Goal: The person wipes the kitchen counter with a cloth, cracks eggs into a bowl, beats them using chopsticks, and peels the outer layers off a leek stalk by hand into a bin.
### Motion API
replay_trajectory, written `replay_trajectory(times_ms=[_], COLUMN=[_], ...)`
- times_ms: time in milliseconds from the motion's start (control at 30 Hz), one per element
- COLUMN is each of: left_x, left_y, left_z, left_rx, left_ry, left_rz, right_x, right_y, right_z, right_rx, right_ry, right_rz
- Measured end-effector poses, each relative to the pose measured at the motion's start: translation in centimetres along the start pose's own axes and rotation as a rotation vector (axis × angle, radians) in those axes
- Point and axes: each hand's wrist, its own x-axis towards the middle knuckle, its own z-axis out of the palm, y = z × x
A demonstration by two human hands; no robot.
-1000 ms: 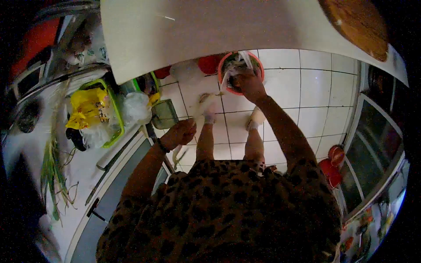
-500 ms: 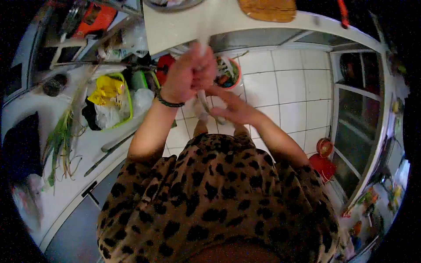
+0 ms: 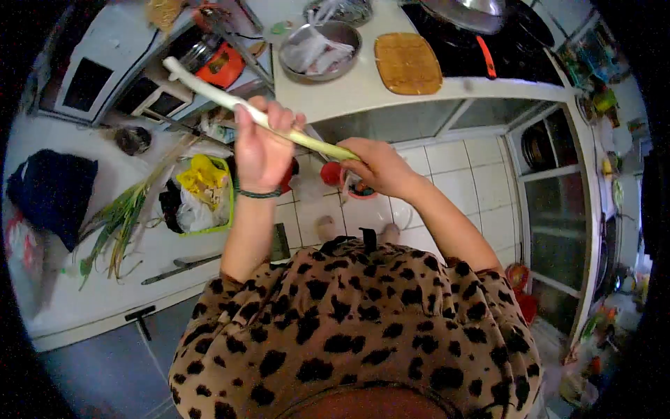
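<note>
A long green onion (image 3: 212, 92) slants across the view, its white root end to the upper left and its yellow-green end at lower right. My left hand (image 3: 264, 152) is closed on its middle, thumb and fingertips on the stalk, a dark band on the wrist. At the yellow-green end, my right hand (image 3: 385, 167) has its fingers closed round the stalk. Below the right hand on the floor, a red-rimmed bin (image 3: 361, 193) is partly hidden. More green onions with long leaves (image 3: 125, 216) lie on the left counter.
A lime-green basket (image 3: 231, 202) with bags and a long knife (image 3: 183, 267) are on the left counter. Ahead stand a metal bowl (image 3: 285, 61) with a plastic bag, a wooden board (image 3: 408, 64) and a pan with a red handle (image 3: 486, 57) on the black stove.
The view has tilted up, bringing the stove and bowl into sight. The green onion has swung to a slant toward the upper left. My right fingers, stretched out before, now grip its end.
</note>
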Motion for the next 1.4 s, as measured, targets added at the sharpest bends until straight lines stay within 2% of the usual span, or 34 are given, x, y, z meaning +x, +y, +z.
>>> replay_trajectory(times_ms=[33, 67, 133, 200, 333, 467, 533, 567, 600, 667, 700, 800, 867, 933, 1000, 1033, 1100, 1200, 1233, 1400], left_x=[-0.1, -0.1, 0.5, 0.6, 0.5, 0.8, 0.7, 0.8, 0.9, 0.9, 0.8, 0.8, 0.5, 0.4, 0.8, 1.1, 1.7, 2.4, 2.4, 2.9], left_y=[-0.2, 0.7, 2.2, 3.9, 6.3, 7.6, 8.0, 8.1, 8.2, 8.1, 7.9, 7.3, 7.2, 6.9, 6.1, 5.9, 5.7, 6.0, 5.5, 5.7], left_z=[1.3, 1.1, 0.4, 0.4, 0.2, -0.3, -0.5, -0.4, -0.3, -1.0, -1.3, -1.5, -0.8, 0.8, 1.5, 1.2, 1.5, 1.7, 2.0, 2.5], left_rx=[0.054, 0.055, -0.088, -0.102, -0.09, -0.001, 0.001, 0.006, 0.01, 0.008, 0.007, 0.034, 0.07, 0.304, 0.356, 0.477, 0.628, 0.583, 0.601, 0.579], left_ry=[0.086, 0.081, 0.024, 0.087, 0.149, 0.217, 0.224, 0.272, 0.321, 0.293, 0.267, 0.356, 0.326, 0.352, 0.314, 0.253, 0.154, 0.063, 0.137, 0.16], left_rz=[0.061, 0.073, 0.113, 0.171, 0.234, 0.279, 0.278, 0.283, 0.289, 0.304, 0.31, 0.306, 0.331, 0.381, 0.438, 0.498, 0.597, 0.575, 0.58, 0.547], right_x=[0.4, 0.7, 0.8, 1.1, 1.8, 2.6, 3.2, 3.5, 3.4, 3.0, 3.5, 5.1, 5.9, 6.3, 6.6, 6.8, 7.0, 7.6, 7.8, 9.4], right_y=[-0.2, -0.5, -1.5, -1.2, -0.9, -2.7, -3.4, -3.8, -4.6, -6.5, -6.9, -5.3, -4.5, -4.2, -4.9, -5.4, -6.7, -7.8, -7.9, -8.4], right_z=[-0.1, -0.2, -1.3, -1.9, -3.3, -2.9, -2.3, -2.1, -1.7, -0.6, 0.1, 1.6, 1.5, 1.6, 1.9, 2.0, 1.5, 0.7, 0.4, -1.9], right_rx=[0.055, 0.115, 0.161, 0.386, 0.312, 0.283, 0.067, -0.136, -0.137, -0.415, -0.568, -0.621, -0.573, -0.413, -0.439, -0.466, -0.531, -0.63, -0.663, -0.607], right_ry=[0.077, 0.15, 0.082, 0.139, 0.21, 0.108, 0.262, 0.396, 0.394, 0.473, 0.465, 0.374, 0.385, 0.342, 0.298, 0.256, 0.242, 0.203, 0.177, 0.186], right_rz=[-0.141, -0.276, -0.265, -0.2, -0.11, -0.107, -0.262, -0.374, -0.378, -0.475, -0.502, -0.416, -0.456, -0.387, -0.35, -0.311, -0.335, -0.388, -0.415, -0.592])
